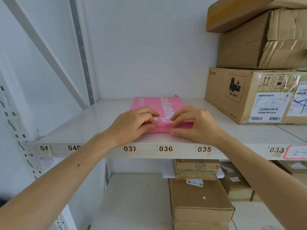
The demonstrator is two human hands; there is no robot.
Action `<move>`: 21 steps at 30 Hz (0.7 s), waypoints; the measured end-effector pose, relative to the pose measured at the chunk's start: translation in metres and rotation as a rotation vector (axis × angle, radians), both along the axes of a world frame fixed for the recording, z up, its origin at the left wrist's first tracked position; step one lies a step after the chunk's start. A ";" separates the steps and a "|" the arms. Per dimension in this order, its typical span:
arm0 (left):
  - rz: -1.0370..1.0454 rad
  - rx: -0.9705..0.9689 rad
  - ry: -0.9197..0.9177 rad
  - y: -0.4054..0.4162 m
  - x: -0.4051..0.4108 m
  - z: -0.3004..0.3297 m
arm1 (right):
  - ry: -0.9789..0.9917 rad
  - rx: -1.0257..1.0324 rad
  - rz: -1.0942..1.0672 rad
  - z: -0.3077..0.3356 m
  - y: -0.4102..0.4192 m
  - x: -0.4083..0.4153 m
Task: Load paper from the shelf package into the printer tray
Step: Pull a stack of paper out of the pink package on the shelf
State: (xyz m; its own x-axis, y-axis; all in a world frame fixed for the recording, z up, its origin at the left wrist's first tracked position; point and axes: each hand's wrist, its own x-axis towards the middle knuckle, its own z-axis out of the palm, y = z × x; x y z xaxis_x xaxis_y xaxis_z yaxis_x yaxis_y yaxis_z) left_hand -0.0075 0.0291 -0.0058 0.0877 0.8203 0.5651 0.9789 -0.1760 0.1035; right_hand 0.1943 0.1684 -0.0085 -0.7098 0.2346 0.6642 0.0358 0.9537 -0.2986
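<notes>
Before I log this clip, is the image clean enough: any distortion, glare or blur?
Head view: wide-angle bending bows the shelf edge and uprights; lighting is soft and even; glare streaks the tape on the top cardboard box; the pink paper package and shelf labels read sharply.

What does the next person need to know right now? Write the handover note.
Left hand: on the near end of the pink paper package, fingers pinching its wrapper.
Right hand: same end, fingertips on the wrapper beside the left.
Package lies flat on the shelf, above labels 037 to 035, left of the PICO carton.
Done: package reached.
Left: open the near end, pull sheets, load the printer tray, which is not in view.
</notes>
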 end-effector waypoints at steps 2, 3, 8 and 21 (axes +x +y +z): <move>0.006 -0.001 -0.035 0.001 -0.001 -0.002 | -0.008 0.026 -0.002 0.000 -0.001 -0.002; 0.003 -0.001 -0.053 0.001 -0.002 -0.003 | -0.014 0.035 -0.008 -0.001 -0.001 -0.003; -0.028 -0.001 -0.146 0.005 -0.007 -0.005 | -0.020 0.109 -0.029 -0.003 0.001 -0.008; -0.057 0.041 -0.174 0.002 -0.012 -0.004 | -0.017 -0.011 -0.022 -0.005 0.005 -0.008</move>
